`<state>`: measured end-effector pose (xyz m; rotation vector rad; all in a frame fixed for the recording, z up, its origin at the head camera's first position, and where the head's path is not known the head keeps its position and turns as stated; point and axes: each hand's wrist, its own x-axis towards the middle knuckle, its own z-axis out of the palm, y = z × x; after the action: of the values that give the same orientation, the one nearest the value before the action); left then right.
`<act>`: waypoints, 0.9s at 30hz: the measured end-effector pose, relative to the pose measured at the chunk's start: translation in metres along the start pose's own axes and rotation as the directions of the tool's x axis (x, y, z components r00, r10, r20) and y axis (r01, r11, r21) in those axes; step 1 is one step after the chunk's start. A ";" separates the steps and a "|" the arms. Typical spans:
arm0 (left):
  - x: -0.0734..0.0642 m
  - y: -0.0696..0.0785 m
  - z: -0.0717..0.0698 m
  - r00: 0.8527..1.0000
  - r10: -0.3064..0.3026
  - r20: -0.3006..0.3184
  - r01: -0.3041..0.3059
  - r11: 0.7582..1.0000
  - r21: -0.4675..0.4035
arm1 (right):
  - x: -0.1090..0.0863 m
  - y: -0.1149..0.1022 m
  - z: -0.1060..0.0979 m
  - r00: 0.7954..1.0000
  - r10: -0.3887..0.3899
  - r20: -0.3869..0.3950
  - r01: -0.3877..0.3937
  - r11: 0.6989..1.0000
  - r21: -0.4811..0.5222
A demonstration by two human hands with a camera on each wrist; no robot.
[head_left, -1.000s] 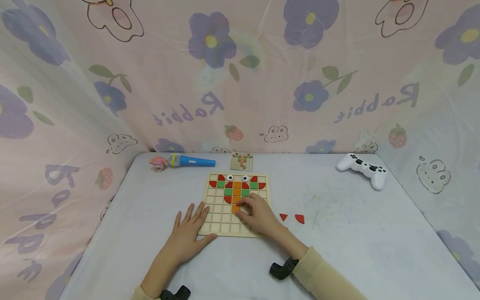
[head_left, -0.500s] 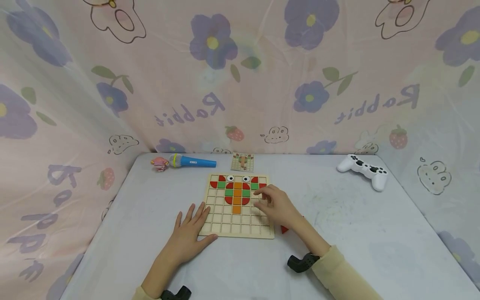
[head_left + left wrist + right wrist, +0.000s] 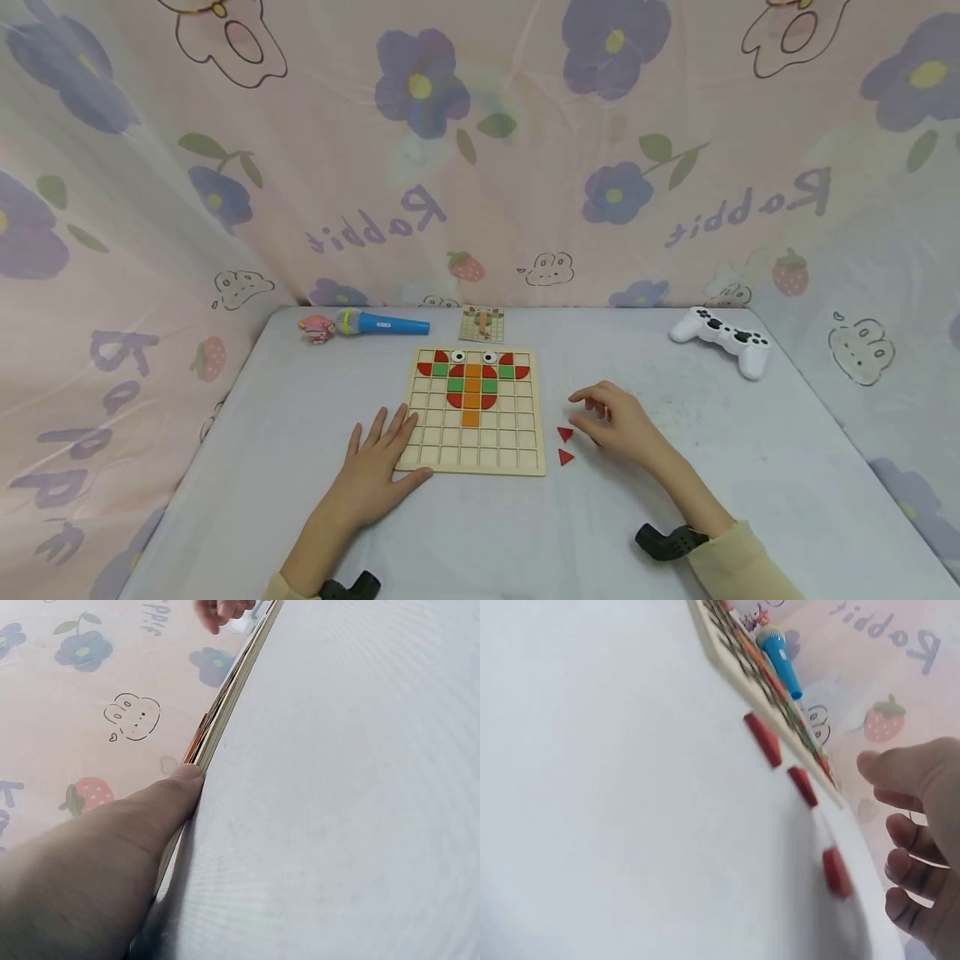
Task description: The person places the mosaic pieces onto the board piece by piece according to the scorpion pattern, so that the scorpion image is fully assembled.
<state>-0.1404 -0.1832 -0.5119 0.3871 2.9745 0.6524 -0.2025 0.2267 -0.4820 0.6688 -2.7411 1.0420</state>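
Observation:
A wooden grid board [image 3: 480,446] lies on the table with red, green and orange pieces and two eye discs in its upper cells. My left hand [image 3: 375,475] is spread flat, its fingertips on the board's left edge and its thumb touching the lower edge, as the left wrist view also shows. To the right of the board, my right hand [image 3: 618,425] hovers with thumb and forefinger apart and nothing between them. Two red triangles [image 3: 566,457] lie by the board. A third red piece [image 3: 837,872], near my right fingers, appears in the right wrist view; the hand hides it from the head view.
Behind the board lies a small pattern card [image 3: 482,323]. A blue toy microphone [image 3: 390,323] and a pink figurine [image 3: 317,328] are at the back left. At the back right sits a white game controller [image 3: 722,340]. A patterned cloth [image 3: 495,175] hangs around the table.
My right hand has let go of a red piece, now in the board's lower right of the figure, and moved right, off the board. My left hand has stayed in place.

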 end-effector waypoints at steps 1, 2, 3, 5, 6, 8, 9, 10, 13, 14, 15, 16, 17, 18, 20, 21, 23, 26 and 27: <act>0.000 0.000 0.000 1.000 -0.001 0.002 0.001 1.000 -0.001 | -0.004 0.004 -0.001 1.000 -0.003 0.004 0.003 1.000 0.001; 0.000 0.000 0.000 1.000 -0.001 0.003 0.001 1.000 -0.003 | -0.008 0.007 -0.002 1.000 -0.001 0.009 0.001 1.000 0.002; 0.000 0.000 0.000 1.000 -0.001 0.003 0.001 1.000 -0.005 | -0.012 0.010 -0.002 1.000 0.005 0.016 -0.005 1.000 -0.004; 0.000 0.000 0.000 1.000 -0.001 0.001 0.001 1.000 -0.009 | -0.019 0.016 -0.005 1.000 0.003 0.021 -0.003 1.000 -0.014; 0.000 0.001 -0.001 1.000 0.000 -0.001 0.000 1.000 -0.012 | -0.022 0.018 -0.007 1.000 0.002 0.024 -0.001 1.000 -0.018; 0.000 0.001 -0.001 1.000 0.002 -0.005 -0.002 1.000 -0.014 | -0.028 0.023 -0.011 0.999 0.004 0.036 -0.003 1.000 -0.018; 0.000 0.001 -0.001 1.000 0.002 -0.007 -0.002 1.000 -0.013 | -0.030 0.025 -0.013 0.999 0.005 0.045 -0.004 1.000 -0.019; 0.000 0.001 -0.001 1.000 0.002 -0.009 -0.002 1.000 -0.010 | -0.032 0.027 -0.015 0.998 0.008 0.054 -0.007 1.000 -0.016; 0.000 0.001 -0.001 1.000 0.003 -0.012 -0.003 1.000 -0.005 | -0.037 0.031 -0.019 0.996 0.012 0.088 -0.011 1.000 -0.008; 0.000 0.001 -0.002 1.000 0.003 -0.013 -0.003 1.000 -0.004 | -0.038 0.032 -0.020 0.995 0.012 0.096 -0.012 1.000 -0.006; 0.000 0.001 -0.002 1.000 0.003 -0.012 -0.003 1.000 -0.004 | -0.039 0.033 -0.020 0.995 0.009 0.101 -0.008 1.000 -0.006; 0.000 0.001 -0.002 1.000 0.003 -0.011 -0.003 1.000 -0.005 | -0.040 0.034 -0.020 0.995 0.004 0.102 -0.004 1.000 -0.005; 0.000 0.001 -0.003 1.000 0.003 -0.008 -0.003 1.000 -0.007 | -0.040 0.035 -0.020 0.995 -0.002 0.099 0.003 1.000 -0.005; 0.000 0.001 -0.003 1.000 0.003 -0.004 -0.003 1.000 -0.006 | -0.041 0.035 -0.019 0.996 -0.009 0.093 0.010 1.000 -0.003; 0.000 0.001 -0.003 1.000 0.002 0.007 -0.002 1.000 -0.004 | -0.042 0.037 -0.018 0.997 -0.021 0.077 0.021 1.000 -0.002; 0.000 0.001 -0.004 1.000 0.000 0.012 0.000 1.000 -0.002 | -0.043 0.037 -0.017 0.997 -0.027 0.066 0.027 1.000 -0.002; 0.000 0.001 -0.004 1.000 -0.001 0.020 0.001 1.000 0.003 | -0.043 0.038 -0.016 0.998 -0.036 0.048 0.036 0.999 -0.003; 0.000 0.002 -0.004 1.000 -0.003 0.027 0.003 1.000 0.006 | -0.044 0.040 -0.015 0.999 -0.043 0.033 0.043 0.999 -0.003; 0.000 0.002 -0.004 1.000 -0.003 0.027 0.003 1.000 0.005 | -0.044 0.040 -0.015 0.999 -0.043 0.031 0.044 0.999 -0.004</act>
<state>-0.1403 -0.1832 -0.5080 0.3886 2.9516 0.6342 -0.1813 0.2786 -0.5069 0.7463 -2.7410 1.0241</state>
